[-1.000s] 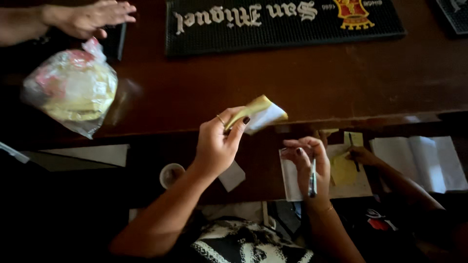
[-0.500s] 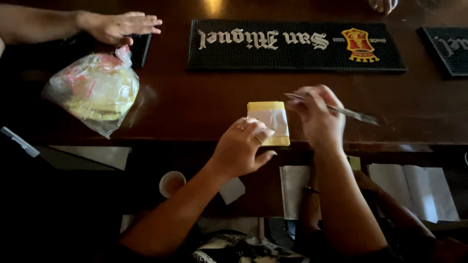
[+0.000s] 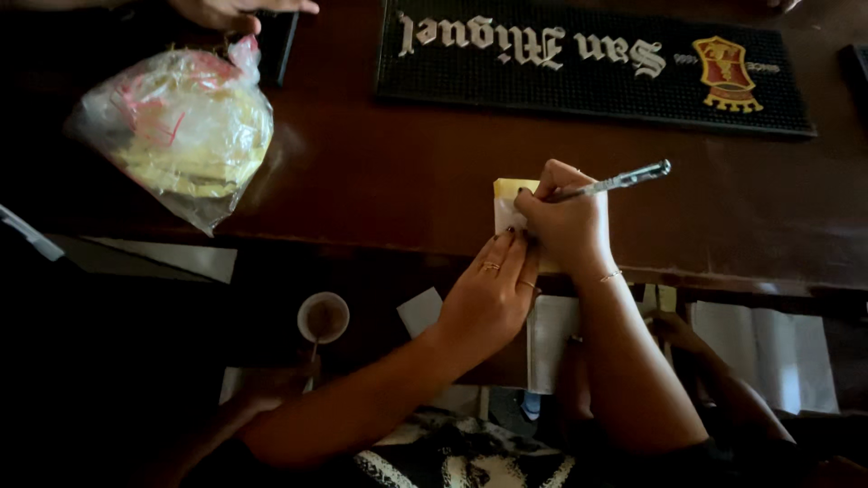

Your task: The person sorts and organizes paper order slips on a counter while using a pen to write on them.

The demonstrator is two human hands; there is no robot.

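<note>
Right hand: right hand (image 3: 565, 221) closed around a silver pen (image 3: 615, 183), its tip down on a small yellow-and-white packet (image 3: 508, 201), barrel angled up to the right.
Left hand: left hand (image 3: 488, 294) lies flat and open, ringed fingers (image 3: 506, 258) pressing the near edge of the packet, gripping nothing.
Packet: flat on the dark wooden tabletop (image 3: 380, 172), close to its near edge, mostly hidden under the writing hand; only the far left corner shows.
Doing it well: judged from the pose, the flat fingers should hold the packet steady while the pen moves lightly, so the thin wrapper neither slides nor tears.
Plastic bag: clear knotted plastic bag (image 3: 176, 131) at far left on the tabletop, bulging with yellow pieces that look like more such packets, though blurred.
Cup: small white cup (image 3: 323, 317) below the tabletop's near edge, holding a brown liquid and a thin stick.
Bar mat: long black rubber bar mat (image 3: 597, 59) along the far side.
Other person: another person's hand (image 3: 237, 9) rests at the far left edge, beside a dark flat object (image 3: 276, 41).
Papers: white sheets (image 3: 551, 330) on the lower shelf, partly hidden by the arms.
</note>
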